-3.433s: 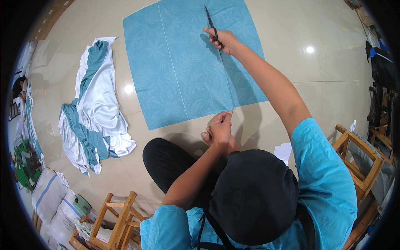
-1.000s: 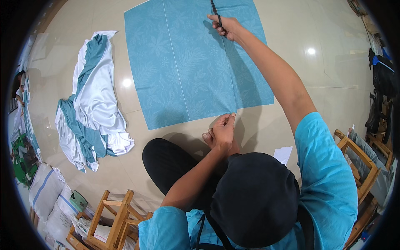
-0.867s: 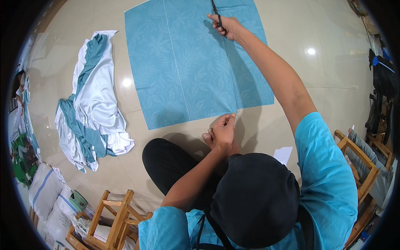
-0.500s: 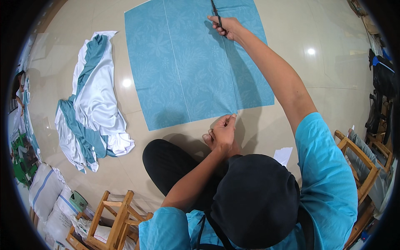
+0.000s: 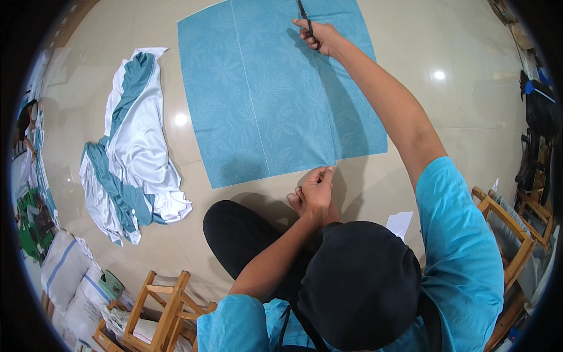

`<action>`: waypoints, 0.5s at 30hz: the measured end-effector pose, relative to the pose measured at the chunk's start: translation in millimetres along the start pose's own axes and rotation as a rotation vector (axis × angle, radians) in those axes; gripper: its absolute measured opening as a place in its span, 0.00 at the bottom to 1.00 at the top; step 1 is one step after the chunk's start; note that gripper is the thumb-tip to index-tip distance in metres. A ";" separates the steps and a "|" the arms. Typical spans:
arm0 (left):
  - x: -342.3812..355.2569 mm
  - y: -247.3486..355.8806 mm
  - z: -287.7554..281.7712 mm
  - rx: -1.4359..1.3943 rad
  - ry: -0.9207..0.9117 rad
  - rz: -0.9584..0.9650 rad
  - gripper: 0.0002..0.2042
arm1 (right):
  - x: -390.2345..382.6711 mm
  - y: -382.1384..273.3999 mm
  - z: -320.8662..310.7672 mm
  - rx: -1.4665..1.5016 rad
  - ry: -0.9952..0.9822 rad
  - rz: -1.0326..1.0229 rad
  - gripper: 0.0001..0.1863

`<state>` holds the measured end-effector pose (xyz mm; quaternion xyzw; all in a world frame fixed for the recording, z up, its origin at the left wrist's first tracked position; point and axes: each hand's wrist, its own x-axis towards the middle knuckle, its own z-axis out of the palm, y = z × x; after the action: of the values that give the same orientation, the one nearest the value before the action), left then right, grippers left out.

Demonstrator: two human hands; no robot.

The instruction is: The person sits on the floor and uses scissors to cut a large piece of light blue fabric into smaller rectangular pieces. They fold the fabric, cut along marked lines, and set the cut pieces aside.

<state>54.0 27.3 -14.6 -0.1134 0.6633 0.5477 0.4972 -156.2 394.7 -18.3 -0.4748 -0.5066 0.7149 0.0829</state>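
Observation:
A large blue fabric sheet (image 5: 217, 111) with a faint leaf pattern and thin pale lines lies flat on the floor. At its near edge, the fingertips of my left hand (image 5: 317, 189) pinch the fabric, close to a small step in that edge. My right hand (image 5: 321, 37) reaches to the far part of the sheet and grips dark-handled scissors (image 5: 302, 10) along the right-hand line. The scissor tips run to the top of the picture, so how far the blades are apart is not clear.
To the left lies a crumpled heap of white and teal cloth (image 5: 141, 129). A wooden stool (image 5: 170, 311) and white sacks (image 5: 61, 270) stand at lower left. Another wooden stool (image 5: 513, 229) is at right. A white paper scrap (image 5: 400, 223) rests beside my right sleeve.
My left hand has drawn back slightly toward me, still pinching the fabric edge. My right hand and the scissors stay at nearly the same spot. The whole view has shifted a little.

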 end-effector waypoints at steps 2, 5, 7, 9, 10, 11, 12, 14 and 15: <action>0.0 -1.2 -0.1 -0.015 -0.006 -0.017 0.12 | 1.3 0.2 0.0 -0.004 -0.008 -0.004 0.22; 0.0 -1.8 -0.6 -0.013 -0.005 -0.002 0.12 | 4.1 0.5 -0.6 -0.001 -0.018 -0.021 0.21; 1.0 -1.8 -1.6 0.007 -0.013 0.001 0.12 | 7.2 0.9 -0.4 -0.006 0.007 -0.021 0.20; 1.2 -2.1 -2.0 0.004 -0.021 -0.003 0.12 | 10.5 1.8 -0.6 0.007 -0.029 -0.011 0.20; 1.2 -2.3 -1.9 0.000 -0.019 -0.006 0.12 | 12.0 2.4 -0.6 0.000 -0.015 0.008 0.20; 1.2 -2.4 -1.8 -0.015 -0.023 -0.031 0.12 | 13.2 3.0 -0.7 -0.001 -0.040 0.001 0.20; 1.2 -2.5 -1.9 0.001 -0.014 -0.010 0.12 | 13.9 3.7 -0.7 -0.010 -0.037 0.008 0.20; 0.8 -2.3 -1.6 -0.003 -0.014 -0.029 0.12 | 14.4 4.1 -1.1 -0.020 -0.032 0.010 0.20; 0.5 -2.1 -1.5 0.013 -0.006 -0.018 0.13 | 13.9 4.2 -1.5 -0.020 -0.031 0.005 0.20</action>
<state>54.4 25.4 -16.5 -0.1146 0.6642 0.5391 0.5049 -161.0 402.0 -30.0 -0.4657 -0.5138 0.7173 0.0687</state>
